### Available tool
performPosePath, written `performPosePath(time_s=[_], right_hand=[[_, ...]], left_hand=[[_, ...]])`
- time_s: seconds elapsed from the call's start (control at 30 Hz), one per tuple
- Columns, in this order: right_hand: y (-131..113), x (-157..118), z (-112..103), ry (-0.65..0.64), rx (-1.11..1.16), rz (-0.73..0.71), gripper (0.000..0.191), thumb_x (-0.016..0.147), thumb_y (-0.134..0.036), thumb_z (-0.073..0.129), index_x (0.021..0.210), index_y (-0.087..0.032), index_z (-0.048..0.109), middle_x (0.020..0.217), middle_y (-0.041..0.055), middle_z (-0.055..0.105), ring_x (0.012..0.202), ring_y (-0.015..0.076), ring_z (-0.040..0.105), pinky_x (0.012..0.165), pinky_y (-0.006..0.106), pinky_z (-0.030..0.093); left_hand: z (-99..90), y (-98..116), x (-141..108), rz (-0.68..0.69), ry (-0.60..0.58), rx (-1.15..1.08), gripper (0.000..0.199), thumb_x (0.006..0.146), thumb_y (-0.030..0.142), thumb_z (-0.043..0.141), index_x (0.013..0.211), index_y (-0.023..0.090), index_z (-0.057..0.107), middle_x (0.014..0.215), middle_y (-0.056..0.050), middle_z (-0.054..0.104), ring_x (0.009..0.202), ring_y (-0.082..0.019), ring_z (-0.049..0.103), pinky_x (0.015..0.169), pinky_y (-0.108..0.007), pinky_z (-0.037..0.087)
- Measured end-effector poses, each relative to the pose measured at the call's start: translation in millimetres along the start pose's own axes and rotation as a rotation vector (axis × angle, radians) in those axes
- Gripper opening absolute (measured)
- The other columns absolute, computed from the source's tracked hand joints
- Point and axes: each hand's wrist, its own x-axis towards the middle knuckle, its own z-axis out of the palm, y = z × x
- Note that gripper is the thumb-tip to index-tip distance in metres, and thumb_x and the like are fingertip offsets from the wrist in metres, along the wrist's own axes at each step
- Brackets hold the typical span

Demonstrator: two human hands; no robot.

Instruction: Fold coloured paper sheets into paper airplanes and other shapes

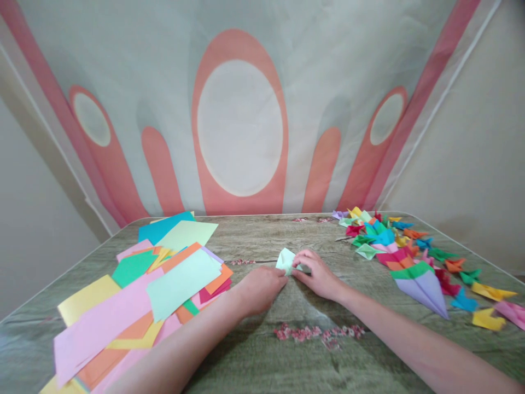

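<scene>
A small folded piece of pale green paper is between my two hands at the middle of the table. My left hand lies low at its near left edge, fingers closed together and touching the paper; the fingertips are partly hidden. From the right, my right hand pinches the paper's right side between thumb and bent fingers. Creases show on the paper's upper face, while its right part is covered by the fingers.
Loose coloured paper sheets are piled at the left, partly behind my left forearm. Several folded paper shapes spread over the right side. The wood-patterned table has printed pink flowers. A printed backdrop hangs behind it.
</scene>
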Motion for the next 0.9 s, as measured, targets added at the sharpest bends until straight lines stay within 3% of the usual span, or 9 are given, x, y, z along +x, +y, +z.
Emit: performPosePath(time_s=[0.33, 0.9], right_hand=[[2.4, 10.6, 8.2, -0.007, -0.003, 0.133, 0.012, 0.075, -0.023, 0.061, 0.064, -0.019, 0.061, 0.089, 0.0057, 0.058, 0.088, 0.0203, 0.052, 0.082, 0.037, 0.039], [-2.2, 9.6, 16.6, 0.065, -0.103, 0.162, 0.01, 0.072, -0.021, 0.059, 0.062, -0.02, 0.057, 0.085, 0.0043, 0.058, 0.085, 0.0192, 0.05, 0.081, 0.034, 0.037]], left_hand=[[-4.9, 0.8, -0.8, 0.045, -0.017, 0.043, 0.028, 0.07, 0.003, 0.05, 0.094, 0.017, 0.053, 0.096, -0.008, 0.061, 0.092, -0.023, 0.059, 0.084, -0.033, 0.045], [-1.8, 3.3, -1.2, 0.009, -0.019, 0.002, 0.031, 0.073, 0.008, 0.053, 0.103, 0.017, 0.051, 0.101, -0.01, 0.061, 0.098, -0.023, 0.057, 0.087, -0.033, 0.043]])
